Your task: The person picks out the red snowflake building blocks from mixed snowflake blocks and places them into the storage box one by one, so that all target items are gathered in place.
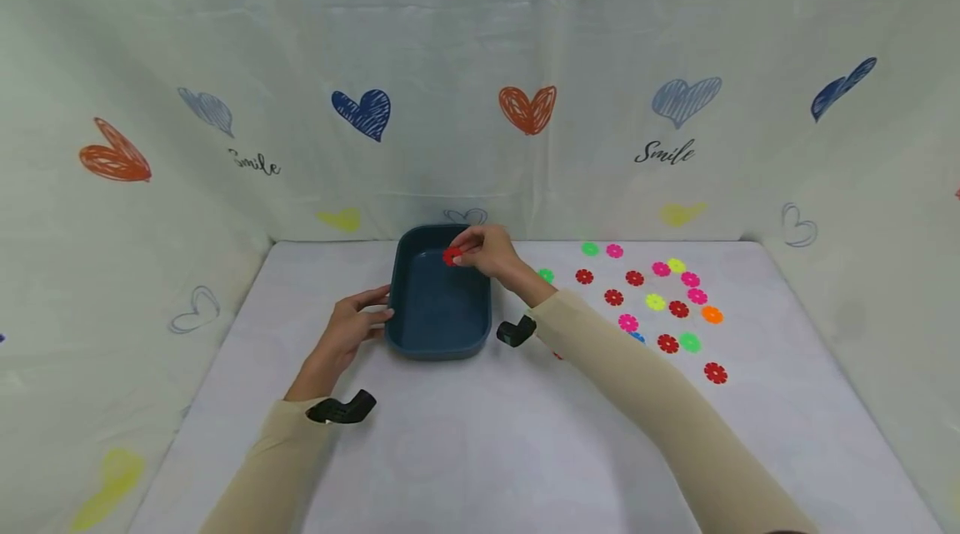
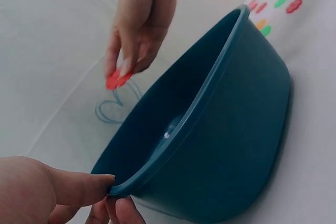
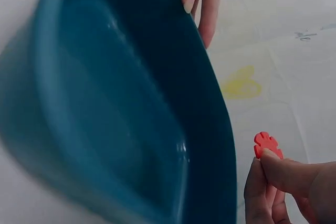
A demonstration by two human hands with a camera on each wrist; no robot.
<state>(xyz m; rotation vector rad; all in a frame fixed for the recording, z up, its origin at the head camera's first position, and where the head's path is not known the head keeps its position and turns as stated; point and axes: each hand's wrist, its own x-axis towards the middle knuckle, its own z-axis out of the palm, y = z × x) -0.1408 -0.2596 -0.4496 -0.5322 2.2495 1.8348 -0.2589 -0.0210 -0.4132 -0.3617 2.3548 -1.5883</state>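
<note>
A dark teal plastic tub [image 1: 441, 346] stands on the table with nothing showing inside it. At its left rim, my left hand [image 1: 352, 327] pinches the wall, thumb on one side and fingers on the other, as the left wrist view shows. My right hand [image 1: 487, 251] is over the far part of the tub and pinches a red flower-shaped disc [image 1: 452, 257] between thumb and fingertips. In the right wrist view that red disc [image 3: 266, 143] has notched edges and is held above rim height.
Several flower-shaped discs lie scattered on the table's right side, among them a red disc [image 1: 716, 372], an orange disc [image 1: 712, 315] and a green disc [image 1: 689, 342]. Behind the white tabletop [image 1: 450, 451] hangs a curtain [image 1: 450, 34] printed with hearts.
</note>
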